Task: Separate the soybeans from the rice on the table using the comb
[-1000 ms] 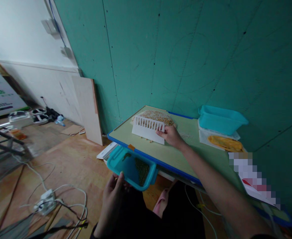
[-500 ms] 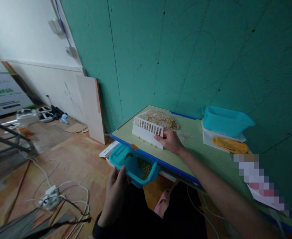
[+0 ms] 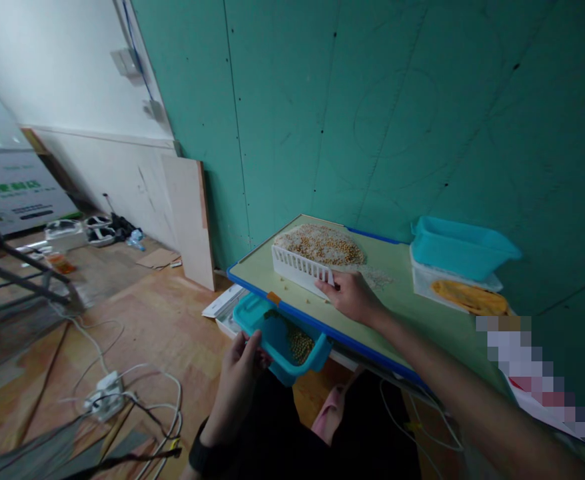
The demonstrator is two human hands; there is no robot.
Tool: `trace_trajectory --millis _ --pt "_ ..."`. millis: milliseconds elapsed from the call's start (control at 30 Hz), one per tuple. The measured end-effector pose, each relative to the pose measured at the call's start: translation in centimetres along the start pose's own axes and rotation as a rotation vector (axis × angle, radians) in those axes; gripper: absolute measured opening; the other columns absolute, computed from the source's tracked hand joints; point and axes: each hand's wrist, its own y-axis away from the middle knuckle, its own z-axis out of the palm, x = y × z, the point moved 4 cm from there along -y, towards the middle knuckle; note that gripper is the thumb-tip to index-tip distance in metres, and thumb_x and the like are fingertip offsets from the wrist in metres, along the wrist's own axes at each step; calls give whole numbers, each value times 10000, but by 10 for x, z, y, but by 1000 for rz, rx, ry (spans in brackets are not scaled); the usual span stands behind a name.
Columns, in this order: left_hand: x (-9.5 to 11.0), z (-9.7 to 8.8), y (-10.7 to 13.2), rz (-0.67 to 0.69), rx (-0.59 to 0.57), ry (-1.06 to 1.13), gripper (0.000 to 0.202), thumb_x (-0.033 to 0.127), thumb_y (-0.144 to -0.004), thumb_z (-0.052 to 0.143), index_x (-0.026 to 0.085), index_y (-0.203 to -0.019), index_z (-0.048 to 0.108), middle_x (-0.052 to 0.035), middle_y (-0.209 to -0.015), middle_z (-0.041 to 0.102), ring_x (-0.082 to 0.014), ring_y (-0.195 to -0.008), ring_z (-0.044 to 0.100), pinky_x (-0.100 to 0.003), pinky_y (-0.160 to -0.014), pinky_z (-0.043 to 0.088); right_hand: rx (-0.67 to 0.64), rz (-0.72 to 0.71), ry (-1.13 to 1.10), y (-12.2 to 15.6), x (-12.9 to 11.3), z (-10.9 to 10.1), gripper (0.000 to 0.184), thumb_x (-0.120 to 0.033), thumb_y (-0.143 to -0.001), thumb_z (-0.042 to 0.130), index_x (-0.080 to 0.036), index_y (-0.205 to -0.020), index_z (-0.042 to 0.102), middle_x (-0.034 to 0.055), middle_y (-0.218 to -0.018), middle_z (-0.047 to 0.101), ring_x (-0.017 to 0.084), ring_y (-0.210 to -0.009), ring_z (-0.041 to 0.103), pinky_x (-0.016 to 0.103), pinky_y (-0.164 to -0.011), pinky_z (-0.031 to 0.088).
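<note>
My left hand point(image 3: 236, 387) grips the near rim of a teal plastic bin point(image 3: 278, 337) held just under the front edge of a green table point(image 3: 412, 300). The bin holds yellow and green beans. My right hand point(image 3: 353, 295) is closed on the right end of a white slotted tray point(image 3: 300, 268) that stands tilted on the tabletop, close to the edge. Behind the tray lies a heap of mixed grains and yellow beans point(image 3: 325, 244). A few loose beans dot the table by the tray.
A second teal bin point(image 3: 460, 248) and a white tray of yellow grain point(image 3: 467, 297) sit at the table's far right. A wooden board point(image 3: 190, 220) leans on the teal wall. A power strip and cables point(image 3: 105, 400) lie on the wooden floor at left.
My right hand has pulled the white tray nearer the table edge, and yellow beans now lie in the teal bin. The bin has shifted slightly right under the edge.
</note>
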Motion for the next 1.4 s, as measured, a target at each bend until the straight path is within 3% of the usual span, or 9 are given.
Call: trace_trajectory --millis 333,533,867,1133,1267,1400 --pt "-22 9 7 -48 -35 55 287 435 -758 785 205 -759 612 50 -557 554 -99 -487 502 -202 -488 416 30 73 102 84 13 -43 291 -358 -974 485 -219 -905 731 77 -798 769 213 -679 724 301 -602 474" --pt "-20 16 11 -36 -55 1 308 471 -790 747 213 -774 579 59 -576 549 -98 -497 490 -206 -495 428 78 -53 154 117 -9 -51 307 -286 -1004 439 -197 -1016 733 74 -958 785 181 -730 743 266 -656 540" --pt "-12 11 7 -40 -40 -23 340 504 -751 765 206 -753 600 52 -555 568 -106 -495 506 -214 -501 424 104 -116 53 97 -51 -30 252 -225 -992 478 -161 -1050 715 47 -821 775 158 -645 725 236 -612 503" --pt "8 -11 -7 15 20 -57 352 484 -750 771 188 -737 583 41 -544 590 -105 -499 529 -209 -502 421 172 -28 140 49 -27 -10 292 -285 -983 485 -147 -881 720 86 -731 758 196 -625 723 255 -561 449" --pt "9 -18 -14 40 0 -70 350 478 -755 769 183 -721 585 40 -529 586 -101 -472 526 -204 -479 410 103 -16 127 28 -21 6 271 -283 -981 493 -150 -938 725 100 -835 774 207 -697 734 261 -608 471" --pt "8 -22 -12 46 13 -36 334 465 -751 776 186 -726 595 39 -540 592 -104 -477 534 -209 -485 426 41 -67 63 36 -29 9 272 -293 -987 490 -172 -1042 726 74 -830 774 196 -702 733 260 -629 488"
